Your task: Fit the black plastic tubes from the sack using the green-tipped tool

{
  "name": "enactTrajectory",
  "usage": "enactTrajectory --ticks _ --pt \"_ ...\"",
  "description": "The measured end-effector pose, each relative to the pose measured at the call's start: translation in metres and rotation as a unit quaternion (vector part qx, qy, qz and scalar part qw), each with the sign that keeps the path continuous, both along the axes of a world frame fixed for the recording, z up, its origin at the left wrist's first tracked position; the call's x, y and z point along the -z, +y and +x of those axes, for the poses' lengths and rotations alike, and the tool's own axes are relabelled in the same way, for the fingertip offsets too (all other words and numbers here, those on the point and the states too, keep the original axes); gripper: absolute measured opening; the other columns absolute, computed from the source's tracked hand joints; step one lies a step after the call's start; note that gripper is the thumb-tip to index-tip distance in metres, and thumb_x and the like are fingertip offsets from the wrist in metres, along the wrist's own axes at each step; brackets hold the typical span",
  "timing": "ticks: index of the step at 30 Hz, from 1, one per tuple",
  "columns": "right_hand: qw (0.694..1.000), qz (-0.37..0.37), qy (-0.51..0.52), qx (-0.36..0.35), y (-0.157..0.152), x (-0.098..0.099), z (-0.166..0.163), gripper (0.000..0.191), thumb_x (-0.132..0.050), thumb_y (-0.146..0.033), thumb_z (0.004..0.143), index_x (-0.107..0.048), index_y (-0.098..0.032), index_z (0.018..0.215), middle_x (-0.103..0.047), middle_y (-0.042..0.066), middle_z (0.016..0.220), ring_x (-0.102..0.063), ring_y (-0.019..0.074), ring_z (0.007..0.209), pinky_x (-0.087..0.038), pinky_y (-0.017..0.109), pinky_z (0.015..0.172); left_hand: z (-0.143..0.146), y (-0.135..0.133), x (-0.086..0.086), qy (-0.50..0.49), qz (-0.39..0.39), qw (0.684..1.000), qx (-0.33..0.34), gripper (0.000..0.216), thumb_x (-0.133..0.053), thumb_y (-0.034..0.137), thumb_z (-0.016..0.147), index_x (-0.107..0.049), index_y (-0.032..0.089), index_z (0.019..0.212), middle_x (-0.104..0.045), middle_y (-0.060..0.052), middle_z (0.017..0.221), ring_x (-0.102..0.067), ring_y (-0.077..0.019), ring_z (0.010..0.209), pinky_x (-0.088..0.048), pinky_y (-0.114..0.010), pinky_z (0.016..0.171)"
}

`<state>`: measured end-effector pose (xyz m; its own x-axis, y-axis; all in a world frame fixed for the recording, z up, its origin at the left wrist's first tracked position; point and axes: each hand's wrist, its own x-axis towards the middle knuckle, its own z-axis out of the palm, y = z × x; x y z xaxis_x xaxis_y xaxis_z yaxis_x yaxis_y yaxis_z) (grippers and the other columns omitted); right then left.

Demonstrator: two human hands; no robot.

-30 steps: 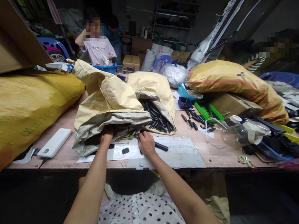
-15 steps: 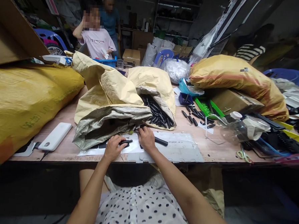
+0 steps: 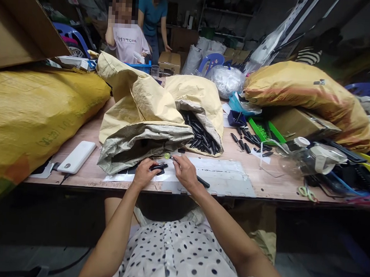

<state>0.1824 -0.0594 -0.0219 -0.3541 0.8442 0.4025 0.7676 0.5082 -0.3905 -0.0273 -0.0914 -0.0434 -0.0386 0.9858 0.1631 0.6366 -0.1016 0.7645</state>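
My left hand (image 3: 144, 173) rests at the table's near edge, its fingers closed on a few black stick-shaped parts (image 3: 158, 167). My right hand (image 3: 185, 171) sits just to the right, pinching a thin tool with a small green tip (image 3: 168, 156), and a black handle (image 3: 203, 182) sticks out behind it. Both hands lie on a clear plastic sheet (image 3: 223, 173) in front of an open tan sack (image 3: 149, 112). Many black parts (image 3: 202, 137) spill from the sack's mouth.
A big yellow sack (image 3: 34, 110) fills the left side and another (image 3: 307, 99) lies at the right. A white power bank (image 3: 77, 157), green trays (image 3: 262, 132), loose black parts (image 3: 246, 144), a clear bottle (image 3: 295, 154) and scissors (image 3: 306, 192) lie on the table. Two people (image 3: 128, 32) stand at the far side.
My left hand has come out of the sack's mouth holding black parts and settled beside my right hand. My right hand has lifted the green-tipped tool slightly.
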Motion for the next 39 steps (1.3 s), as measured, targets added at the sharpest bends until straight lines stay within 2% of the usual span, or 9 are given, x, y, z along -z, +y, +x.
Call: enactTrajectory --ticks 4,10,16,20,26,31,35,39 --pt "0.999 -0.018 0.021 -0.044 -0.02 -0.003 -0.009 0.034 -0.049 -0.018 0.099 -0.067 -0.026 0.127 -0.069 0.003 0.099 -0.065 0.0161 0.093 -0.05 0.023 0.085 0.001 0.002 0.0 0.005 -0.008 1.0 -0.01 0.013 -0.078 0.029 0.077 -0.078 0.024 0.089 -0.065 -0.001 0.083 -0.059 -0.0179 0.079 -0.05 -0.03 0.077" --pt "0.996 -0.057 -0.023 -0.061 -0.032 -0.009 -0.016 0.034 -0.05 -0.021 0.1 -0.067 -0.028 0.128 -0.069 0.003 0.098 -0.065 0.0162 0.09 -0.051 0.023 0.08 0.004 0.003 0.0 0.018 -0.01 1.0 -0.019 0.011 -0.08 0.031 0.077 -0.078 0.025 0.085 -0.062 0.0 0.079 -0.059 -0.0181 0.08 -0.048 -0.029 0.077" --pt "0.997 -0.022 -0.037 -0.06 -0.034 -0.008 -0.019 0.035 -0.047 -0.023 0.102 -0.067 -0.027 0.131 -0.068 0.005 0.097 -0.065 0.0165 0.091 -0.05 0.022 0.08 0.005 0.004 0.0 0.015 -0.011 1.0 -0.018 0.013 -0.081 0.035 0.078 -0.077 0.024 0.084 -0.059 0.001 0.076 -0.058 -0.0181 0.078 -0.048 -0.029 0.076" --pt "0.996 -0.024 -0.061 -0.058 -0.032 -0.006 -0.019 0.032 -0.05 -0.023 0.101 -0.069 -0.027 0.126 -0.067 0.003 0.092 -0.064 0.0164 0.086 -0.049 0.022 0.074 0.005 0.003 0.0 0.013 -0.009 1.0 -0.019 0.007 -0.08 0.03 0.078 -0.077 0.025 0.083 -0.06 0.001 0.077 -0.059 -0.0179 0.08 -0.048 -0.028 0.077" --pt "0.999 -0.016 -0.001 -0.037 -0.029 -0.005 -0.011 0.036 -0.046 -0.022 0.102 -0.067 -0.026 0.13 -0.068 0.005 0.097 -0.065 0.0175 0.09 -0.051 0.024 0.08 0.005 0.003 0.002 -0.003 -0.006 1.0 -0.02 0.012 -0.08 0.025 0.076 -0.08 0.025 0.088 -0.064 0.0 0.082 -0.06 -0.0172 0.081 -0.049 -0.029 0.077" --pt "0.999 -0.038 -0.005 -0.032 -0.027 0.001 -0.005 0.033 -0.049 -0.023 0.1 -0.07 -0.027 0.125 -0.068 0.005 0.093 -0.064 0.0186 0.086 -0.051 0.025 0.075 0.006 0.004 0.004 0.004 0.004 1.0 -0.026 0.012 -0.079 0.021 0.075 -0.079 0.025 0.086 -0.066 0.0 0.083 -0.062 -0.0179 0.083 -0.05 -0.03 0.08" --pt "1.0 -0.024 0.005 0.002 -0.013 0.003 -0.002 0.035 -0.046 -0.023 0.101 -0.068 -0.028 0.127 -0.068 0.005 0.099 -0.063 0.0184 0.091 -0.05 0.025 0.079 0.005 0.003 0.004 0.016 0.006 1.0 -0.019 0.011 -0.078 0.022 0.076 -0.079 0.025 0.087 -0.066 0.0 0.083 -0.062 -0.0181 0.082 -0.05 -0.031 0.08" --pt "0.999 -0.001 -0.032 0.037 0.009 0.007 0.002 0.033 -0.048 -0.02 0.099 -0.07 -0.027 0.122 -0.067 0.006 0.098 -0.06 0.0201 0.093 -0.047 0.027 0.08 0.005 0.001 0.001 0.04 0.006 0.999 -0.02 0.014 -0.077 0.022 0.076 -0.078 0.024 0.09 -0.065 0.0 0.083 -0.061 -0.018 0.08 -0.05 -0.031 0.08"
